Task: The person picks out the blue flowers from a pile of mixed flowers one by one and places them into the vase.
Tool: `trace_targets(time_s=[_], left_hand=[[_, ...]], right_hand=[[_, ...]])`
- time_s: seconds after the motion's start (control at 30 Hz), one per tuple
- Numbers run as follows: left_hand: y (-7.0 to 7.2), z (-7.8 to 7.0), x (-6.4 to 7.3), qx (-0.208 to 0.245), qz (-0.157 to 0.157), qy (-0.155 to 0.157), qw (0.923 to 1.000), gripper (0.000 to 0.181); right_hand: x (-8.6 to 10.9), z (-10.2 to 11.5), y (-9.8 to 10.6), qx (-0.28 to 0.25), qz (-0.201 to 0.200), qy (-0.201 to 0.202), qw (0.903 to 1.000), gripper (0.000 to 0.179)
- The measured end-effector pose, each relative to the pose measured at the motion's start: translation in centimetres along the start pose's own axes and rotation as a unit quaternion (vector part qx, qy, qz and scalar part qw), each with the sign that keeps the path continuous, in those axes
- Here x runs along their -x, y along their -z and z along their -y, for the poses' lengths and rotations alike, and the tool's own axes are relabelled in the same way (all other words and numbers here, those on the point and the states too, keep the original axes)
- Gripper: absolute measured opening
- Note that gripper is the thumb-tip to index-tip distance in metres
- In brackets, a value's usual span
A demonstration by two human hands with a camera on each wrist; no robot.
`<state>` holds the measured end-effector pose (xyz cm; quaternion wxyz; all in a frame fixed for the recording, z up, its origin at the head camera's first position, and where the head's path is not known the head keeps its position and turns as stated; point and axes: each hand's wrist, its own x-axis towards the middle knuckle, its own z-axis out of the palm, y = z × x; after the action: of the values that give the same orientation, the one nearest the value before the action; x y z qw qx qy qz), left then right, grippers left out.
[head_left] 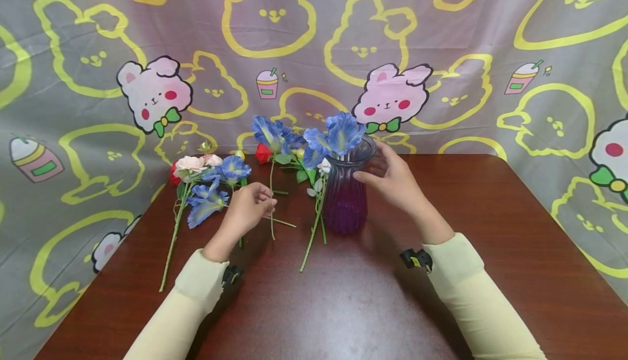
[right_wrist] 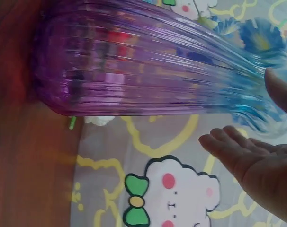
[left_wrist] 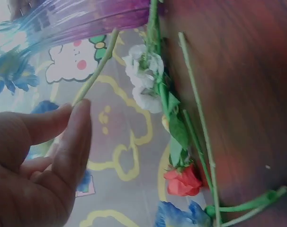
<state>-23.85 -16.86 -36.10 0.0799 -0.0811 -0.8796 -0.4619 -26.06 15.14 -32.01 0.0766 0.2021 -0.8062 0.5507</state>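
Blue-petalled, the flower (head_left: 272,136) has its long axis nearly vertical in the head view, bloom up and stem end down, its stem pinched by the left hand (head_left: 250,204) left of the purple vase (head_left: 345,202). The right hand (head_left: 399,183), thumb and fingers spread apart, is at the neck of that upright vase on the surface (head_left: 333,305); whether they touch it, I cannot tell.

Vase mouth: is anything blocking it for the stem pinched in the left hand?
Partly, it seems: in the head view, a blue bloom overlaps the mouth of the vase. White flowers sit lower, between the left hand and the vase.
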Motion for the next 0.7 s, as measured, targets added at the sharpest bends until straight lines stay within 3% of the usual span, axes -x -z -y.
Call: trace_targets(time_s=[0.37,0.5,0.7], left_hand=[[0.0,-3.0,-0.4,0.038,-0.079,-0.09,0.9921,0.013],[-0.1,-4.3,-0.3,0.049,-0.105,-0.132,0.9844,0.013],[-0.7,-6.7,0.1,0.094,-0.106,-0.198,0.97,0.012]], right_hand=[[0.8,2.2,1.8,-0.014,-0.064,0.058,0.9961,0.067],[1.3,3.3,2.0,-0.013,-0.092,0.081,0.9924,0.062],[1.9,5.2,2.0,-0.044,-0.121,0.136,0.9822,0.054]])
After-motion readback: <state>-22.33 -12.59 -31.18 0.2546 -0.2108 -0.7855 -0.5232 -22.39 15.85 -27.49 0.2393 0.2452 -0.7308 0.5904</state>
